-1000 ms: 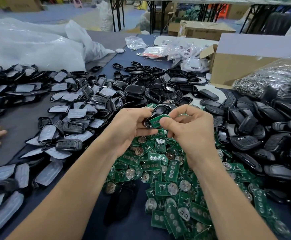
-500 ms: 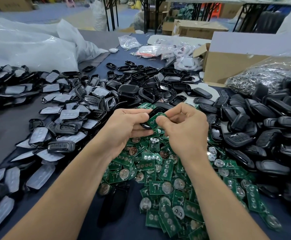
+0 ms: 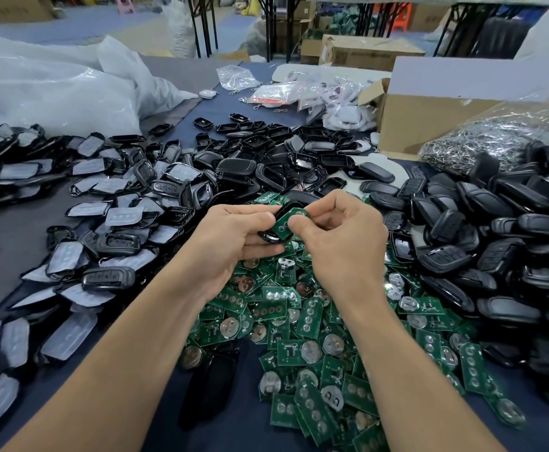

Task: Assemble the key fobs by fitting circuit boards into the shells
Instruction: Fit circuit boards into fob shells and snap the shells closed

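Gripping the shell (image 3: 267,238) in our left hand (image 3: 230,238), fingers curled beneath and thumb along its top edge, we keep its hollow side turned up to receive the board (image 3: 283,223). Our right hand (image 3: 348,246) pinches that board between thumb and forefinger, tilted over the hollow, likely to start one end first; whether any edge has seated we cannot tell. Directly under the fingers spreads a heap of green boards (image 3: 302,324) on dark cloth (image 3: 214,114). Right of the fingers black shells (image 3: 495,223) pile up; left of them lie more, pale-lined. Beyond the fingers stand a box (image 3: 429,125), clear bags (image 3: 54,89) and, farther off, table legs (image 3: 268,31).
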{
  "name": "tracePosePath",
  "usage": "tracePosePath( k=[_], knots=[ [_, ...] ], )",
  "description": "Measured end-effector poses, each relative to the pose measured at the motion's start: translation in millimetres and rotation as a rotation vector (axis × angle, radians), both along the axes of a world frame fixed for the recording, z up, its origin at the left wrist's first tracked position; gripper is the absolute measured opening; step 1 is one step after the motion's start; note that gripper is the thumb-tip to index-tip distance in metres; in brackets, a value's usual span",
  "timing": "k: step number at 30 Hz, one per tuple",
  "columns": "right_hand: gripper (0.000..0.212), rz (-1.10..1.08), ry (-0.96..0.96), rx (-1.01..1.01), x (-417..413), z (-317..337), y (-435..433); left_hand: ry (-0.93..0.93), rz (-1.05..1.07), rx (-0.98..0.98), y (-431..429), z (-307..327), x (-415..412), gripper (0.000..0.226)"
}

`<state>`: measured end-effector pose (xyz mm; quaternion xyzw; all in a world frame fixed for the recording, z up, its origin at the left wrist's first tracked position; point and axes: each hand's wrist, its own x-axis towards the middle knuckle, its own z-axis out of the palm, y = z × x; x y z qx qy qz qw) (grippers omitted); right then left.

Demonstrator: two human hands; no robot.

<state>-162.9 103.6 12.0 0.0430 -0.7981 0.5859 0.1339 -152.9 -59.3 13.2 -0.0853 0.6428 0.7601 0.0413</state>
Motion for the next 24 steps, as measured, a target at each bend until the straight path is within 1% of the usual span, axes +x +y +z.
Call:
tracePosePath(
  k=[7, 9, 11, 14, 19, 24],
  knots=[
    [0.022, -0.051, 0.027, 0.023, 0, -2, -2, 0.039, 0.004, -0.006, 3, -2, 1, 0.023],
    [0.022, -0.057, 0.032, 0.036, -1, -2, -2, 0.074, 0.007, -0.029, 5, -4, 2, 0.027],
    [0.022, -0.051, 0.041, 0.044, 0, -1, -3, 0.104, 0.016, -0.06, 7, -6, 3, 0.023],
    [0.022, -0.056, 0.062, 0.06, 3, 0, -4, 0.134, 0.059, -0.086, 9, -8, 3, 0.026],
    [0.023, -0.122, 0.075, 0.021, 6, 0, -6, 0.156, 0.08, -0.116, 11, -7, 3, 0.027],
    [0.028, -0.123, 0.053, 0.012, 5, 2, -4, 0.173, 0.123, -0.098, 13, -6, 4, 0.028]
  ],
)
